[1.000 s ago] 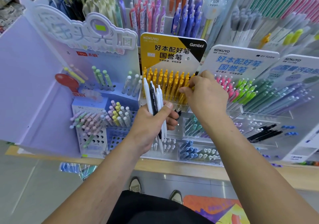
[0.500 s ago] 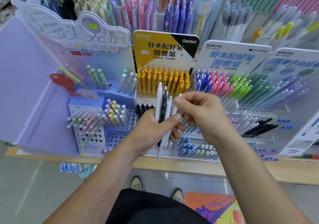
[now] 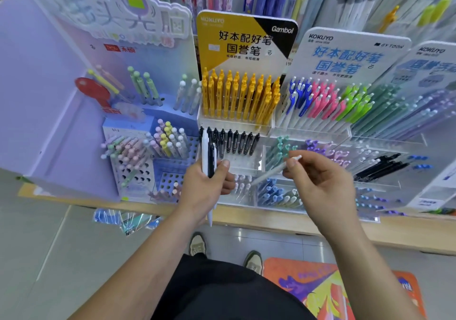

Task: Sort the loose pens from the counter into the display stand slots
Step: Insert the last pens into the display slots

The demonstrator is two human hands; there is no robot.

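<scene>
Several pens (image 3: 204, 148) stand upright in your left hand (image 3: 204, 191), its fingers curled round them, just before the display stand (image 3: 237, 123). Your right hand (image 3: 318, 184) pinches one white pen (image 3: 271, 171) by its top, slanted over the stand's lower slots near the counter's (image 3: 283, 221) front edge.

The bundle of pens (image 3: 206, 152) and the single white pen (image 3: 270, 173) are smooth plastic, the stand's trays (image 3: 246, 165) clear shiny plastic, the yellow sign (image 3: 237, 43) matt card, the tabletop (image 3: 271, 221) at its front edge pale wood, the floor (image 3: 37, 245) glossy tile.
</scene>
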